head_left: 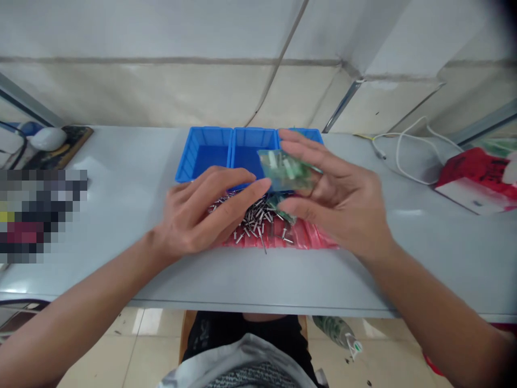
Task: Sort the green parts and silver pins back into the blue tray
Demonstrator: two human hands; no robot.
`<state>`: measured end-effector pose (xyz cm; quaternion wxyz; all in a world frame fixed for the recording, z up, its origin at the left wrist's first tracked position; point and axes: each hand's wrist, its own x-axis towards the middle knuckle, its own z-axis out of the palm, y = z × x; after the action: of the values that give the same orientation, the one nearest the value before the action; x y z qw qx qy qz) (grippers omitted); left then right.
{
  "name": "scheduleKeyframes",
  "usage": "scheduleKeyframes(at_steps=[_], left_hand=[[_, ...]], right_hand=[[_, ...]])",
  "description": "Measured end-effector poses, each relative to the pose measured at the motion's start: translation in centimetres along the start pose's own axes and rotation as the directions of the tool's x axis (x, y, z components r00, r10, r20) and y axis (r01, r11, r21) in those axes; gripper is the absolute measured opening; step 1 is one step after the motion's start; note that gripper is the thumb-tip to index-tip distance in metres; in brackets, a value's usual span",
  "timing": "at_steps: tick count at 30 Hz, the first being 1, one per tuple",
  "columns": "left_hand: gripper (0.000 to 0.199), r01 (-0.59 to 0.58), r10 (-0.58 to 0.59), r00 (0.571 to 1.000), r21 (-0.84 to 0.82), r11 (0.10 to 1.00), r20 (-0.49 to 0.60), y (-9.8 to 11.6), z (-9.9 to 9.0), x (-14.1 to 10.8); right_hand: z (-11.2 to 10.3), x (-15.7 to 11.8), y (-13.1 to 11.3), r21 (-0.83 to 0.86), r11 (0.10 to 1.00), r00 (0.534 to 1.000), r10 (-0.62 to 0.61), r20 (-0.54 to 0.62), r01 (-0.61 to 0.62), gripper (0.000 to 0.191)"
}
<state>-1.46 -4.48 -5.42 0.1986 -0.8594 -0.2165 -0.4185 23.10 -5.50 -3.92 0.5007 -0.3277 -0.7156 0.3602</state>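
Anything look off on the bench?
Yes: metal rivets lie loose in a heap on a red plastic bag, outside the blue compartment tray, so they look spilled. One pokes past the bag's front edge.

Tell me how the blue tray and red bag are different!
The blue tray is stiff and boxy with three compartments; the red bag is soft and crumpled. The blue tray sits farther back; the red bag lies flat nearer the person, with metal rivets on it. Both look like plastic and rest on the grey table.
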Motion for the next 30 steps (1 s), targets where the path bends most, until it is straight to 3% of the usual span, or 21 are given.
scheduleKeyframes(at_steps=[2, 5, 7, 9, 12, 16, 19, 21, 23, 25, 26, 28, 30], left_hand=[[0.053, -0.022, 0.022, 1.000, 0.000, 1.000, 0.000, 0.2, 0.1, 0.2], [0.058, -0.032, 0.032, 0.999, 0.002, 0.999, -0.041, 0.3, 0.2, 0.2], [0.064, 0.008, -0.007, 0.998, 0.020, 1.000, -0.058, 0.4, 0.2, 0.1], [0.065, 0.038, -0.035, 0.998, 0.046, 0.998, -0.056, 0.4, 0.1, -0.1], [0.053, 0.016, -0.015, 1.000, 0.046, 0.999, -0.019, 0.3, 0.1, -0.4], [0.028, 0.023, -0.027, 0.996, -0.050, 0.998, -0.084, 0.2, 0.2, -0.3], [0.012, 0.217, -0.236, 0.969, -0.207, 0.954, -0.069, 0.3, 0.1, 0.0], [0.004, 0.405, -0.429, 0.903, -0.352, 0.844, 0.011, 0.5, -0.2, 0.4], [0.015, 0.528, -0.531, 0.834, -0.497, 0.689, 0.150, 0.6, -0.4, 0.6], [0.020, 0.573, -0.514, 0.807, -0.601, 0.557, 0.293, 0.8, -0.6, 0.8], [0.020, 0.589, -0.490, 0.798, -0.628, 0.509, 0.351, 0.9, -0.7, 0.9], [0.023, 0.609, -0.446, 0.787, -0.652, 0.453, 0.426, 1.2, -0.8, 1.1], [0.023, 0.614, -0.457, 0.776, -0.685, 0.392, 0.434, 1.6, -0.9, 1.3]], right_hand=[[0.4, -0.2, 0.0, 0.066, 0.998, 0.999, -0.016, 0.034, 0.014, 0.056], [0.9, -0.6, 0.0, -0.097, 0.994, 0.995, -0.066, -0.071, 0.059, 0.023], [1.1, -0.7, -0.1, -0.144, 0.989, 0.992, -0.029, -0.119, 0.011, 0.010], [1.1, -0.6, -0.3, -0.047, 0.994, 0.986, 0.090, -0.141, -0.097, 0.017], [1.3, -0.7, -0.8, 0.162, 0.959, 0.965, 0.248, -0.083, -0.233, 0.042], [1.8, -1.3, -1.4, 0.220, 0.930, 0.956, 0.287, 0.065, -0.294, 0.032], [1.9, -1.4, -1.0, 0.136, 0.977, 0.987, 0.158, 0.045, -0.162, 0.033], [1.6, -1.4, -0.2, -0.091, 0.992, 0.996, -0.085, -0.022, 0.083, 0.046], [1.2, -1.3, 0.6, -0.408, 0.862, 0.943, -0.332, -0.009, 0.299, 0.065], [1.0, -1.2, 1.1, -0.607, 0.713, 0.907, -0.420, 0.033, 0.352, 0.069], [0.9, -1.2, 1.2, -0.642, 0.684, 0.905, -0.423, 0.039, 0.347, 0.066], [0.7, -1.1, 1.3, -0.624, 0.699, 0.906, -0.423, 0.032, 0.349, 0.058], [0.1, -0.7, 1.2, -0.557, 0.741, 0.898, -0.440, 0.020, 0.375, 0.050]])
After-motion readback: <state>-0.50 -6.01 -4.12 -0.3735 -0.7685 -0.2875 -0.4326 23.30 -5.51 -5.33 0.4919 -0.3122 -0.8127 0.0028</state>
